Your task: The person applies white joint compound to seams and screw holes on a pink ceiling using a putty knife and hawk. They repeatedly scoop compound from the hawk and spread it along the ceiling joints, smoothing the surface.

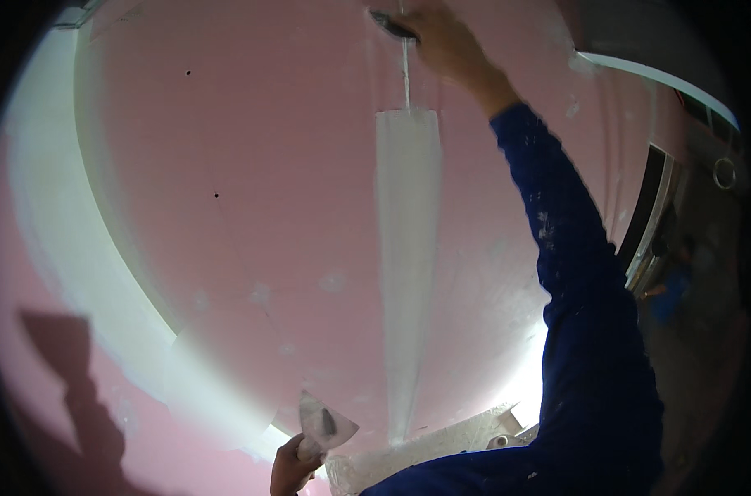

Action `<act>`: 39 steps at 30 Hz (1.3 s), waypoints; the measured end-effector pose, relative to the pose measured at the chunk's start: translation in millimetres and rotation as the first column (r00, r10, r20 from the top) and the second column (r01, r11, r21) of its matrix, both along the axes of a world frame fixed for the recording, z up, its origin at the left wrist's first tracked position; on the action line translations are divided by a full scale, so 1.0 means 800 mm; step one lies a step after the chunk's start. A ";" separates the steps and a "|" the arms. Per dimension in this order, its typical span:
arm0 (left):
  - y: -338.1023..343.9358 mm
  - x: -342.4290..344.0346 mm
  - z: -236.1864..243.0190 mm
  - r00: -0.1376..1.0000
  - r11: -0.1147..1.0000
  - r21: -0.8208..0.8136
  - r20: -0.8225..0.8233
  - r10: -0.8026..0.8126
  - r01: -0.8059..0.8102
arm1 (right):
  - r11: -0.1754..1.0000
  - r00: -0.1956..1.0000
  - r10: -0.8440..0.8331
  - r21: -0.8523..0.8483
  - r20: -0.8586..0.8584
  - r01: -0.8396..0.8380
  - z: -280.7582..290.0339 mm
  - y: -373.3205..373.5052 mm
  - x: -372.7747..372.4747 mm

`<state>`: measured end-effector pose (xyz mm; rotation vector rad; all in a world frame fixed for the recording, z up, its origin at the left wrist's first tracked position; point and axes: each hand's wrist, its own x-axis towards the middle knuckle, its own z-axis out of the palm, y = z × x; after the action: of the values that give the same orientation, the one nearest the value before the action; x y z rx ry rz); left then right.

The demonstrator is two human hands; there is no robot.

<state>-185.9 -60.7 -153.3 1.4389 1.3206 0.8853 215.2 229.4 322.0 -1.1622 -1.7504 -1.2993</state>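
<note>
My right hand point(454, 45), at the end of a raised dark blue sleeve, is closed around a dark-looking scraper point(385, 25) at the top of the view. Its blade lies against or very near the pink plasterboard point(293, 165), beside a narrow white-lined seam point(406, 74). Below the seam runs a long, pale strip of joint compound point(407, 231). Low in the view, my left hand point(289, 467) grips a putty knife point(316, 413) with a broad, pale, smeared blade. A dark patch shows on that blade; I cannot tell whether it is compound or shadow.
A pale band of compound point(132, 273) follows the board's bent edge at left. Two small dark holes and several filled spots mark the pink surface. Bright light shines at lower right. Beyond a dark opening point(642, 211), someone in blue point(669, 293) appears dimly.
</note>
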 end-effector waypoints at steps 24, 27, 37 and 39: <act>0.170 0.136 0.185 0.848 0.714 0.471 -0.397 -0.353 0.517 | -0.014 0.475 0.063 -0.476 -0.878 -0.879 -0.310 -0.270 0.069; 0.164 0.167 0.156 0.782 0.641 0.448 -0.337 -0.525 0.623 | -0.168 -0.034 -0.168 0.062 -0.985 -0.984 -0.382 -0.251 0.090; 0.152 0.164 0.134 0.877 0.743 0.475 -0.170 -0.449 0.472 | -0.082 0.069 -0.286 -0.048 -0.956 -0.996 -0.535 -0.254 0.091; 0.153 0.144 0.148 0.860 0.745 0.431 -0.293 -0.418 0.509 | 0.148 -0.477 -0.386 0.458 -0.789 -0.877 -0.506 -0.285 0.101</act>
<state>-70.9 61.9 -35.0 2.1829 0.7981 0.7920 295.7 1.4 -83.0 -0.6771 -0.8548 1.4909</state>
